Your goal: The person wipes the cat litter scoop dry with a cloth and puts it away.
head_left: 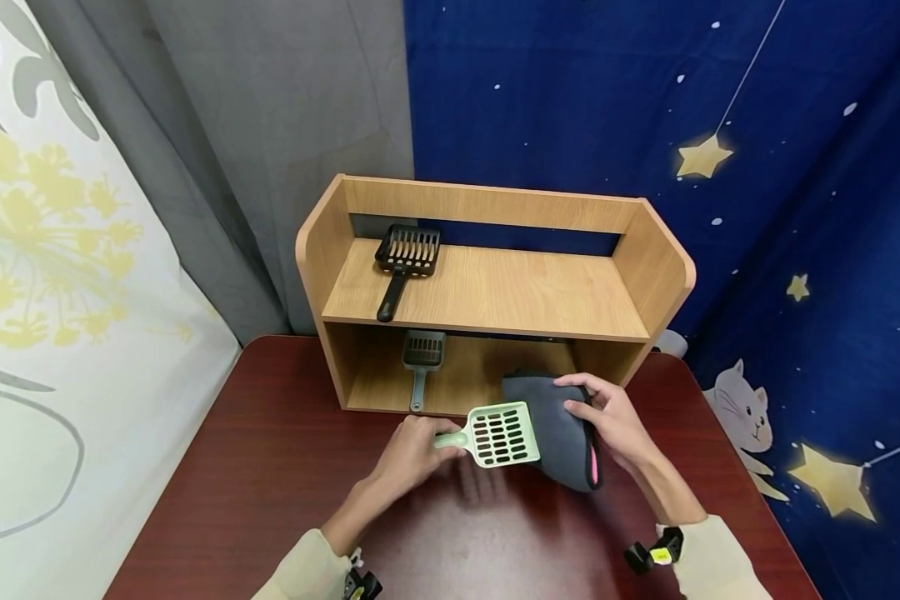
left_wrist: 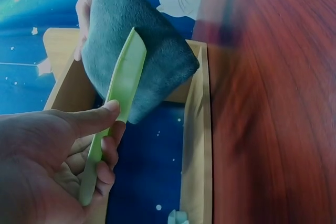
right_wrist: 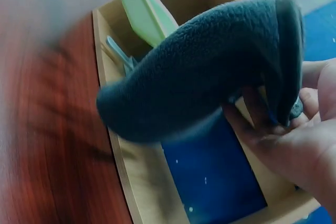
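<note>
My left hand (head_left: 414,450) grips the handle of a light green litter scoop (head_left: 527,414), its slotted blade pointing right. In the left wrist view the scoop (left_wrist: 126,80) is seen nearly edge-on, thumb on one side and fingers curled on the other. My right hand (head_left: 609,417) holds a folded dark grey cloth (head_left: 558,433) by its right edge, a strip of pink showing at the fold. The scoop's tip overlaps the cloth (right_wrist: 210,72) in the head view; whether they touch I cannot tell. Both are held up in front of a wooden shelf (head_left: 487,292).
A black litter scoop (head_left: 394,292) lies on the upper shelf at the left, its handle toward the front. Below it, a grey-blue scoop (head_left: 418,390) lies on the lower level. The shelf stands at the back of a reddish-brown table (head_left: 270,467), with curtains (head_left: 540,100) behind.
</note>
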